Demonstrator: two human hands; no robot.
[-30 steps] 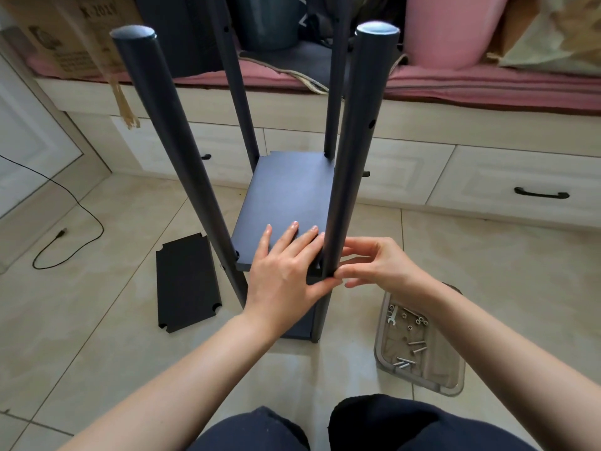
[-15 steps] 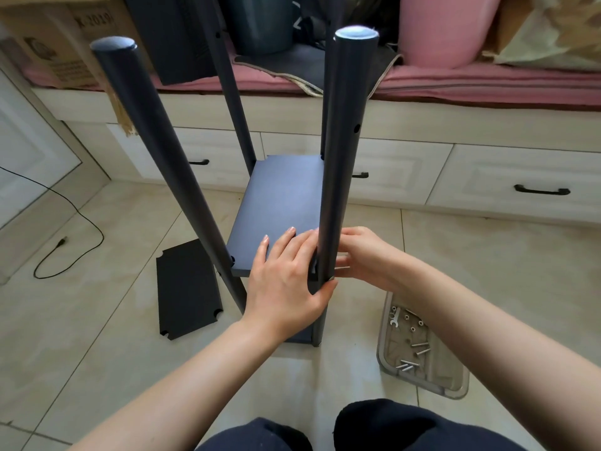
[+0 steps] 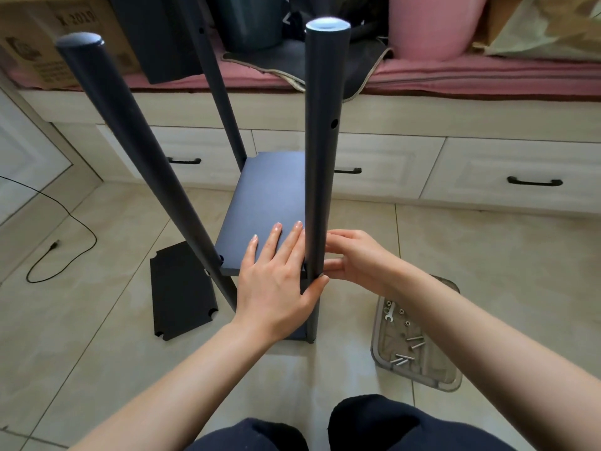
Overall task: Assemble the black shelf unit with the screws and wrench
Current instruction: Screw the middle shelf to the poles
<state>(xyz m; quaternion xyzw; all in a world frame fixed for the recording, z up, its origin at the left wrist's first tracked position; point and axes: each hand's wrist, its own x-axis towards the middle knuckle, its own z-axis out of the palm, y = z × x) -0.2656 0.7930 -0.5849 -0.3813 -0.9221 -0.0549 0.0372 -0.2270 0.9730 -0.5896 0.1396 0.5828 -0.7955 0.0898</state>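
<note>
Pressing shelf board [image 3: 266, 193] flat with left hand [image 3: 276, 281], fingers straight | right hand [image 3: 354, 258] fingers curled at post [image 3: 320, 177], contents unclear | advice: align holes before screwing.

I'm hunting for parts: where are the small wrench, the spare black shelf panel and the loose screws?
small wrench [image 3: 389, 313]: head view, on its shank, in the tray.
spare black shelf panel [image 3: 182, 292]: head view, middle of its flat face.
loose screws [image 3: 403, 358]: head view, on one screw's shaft.
</note>
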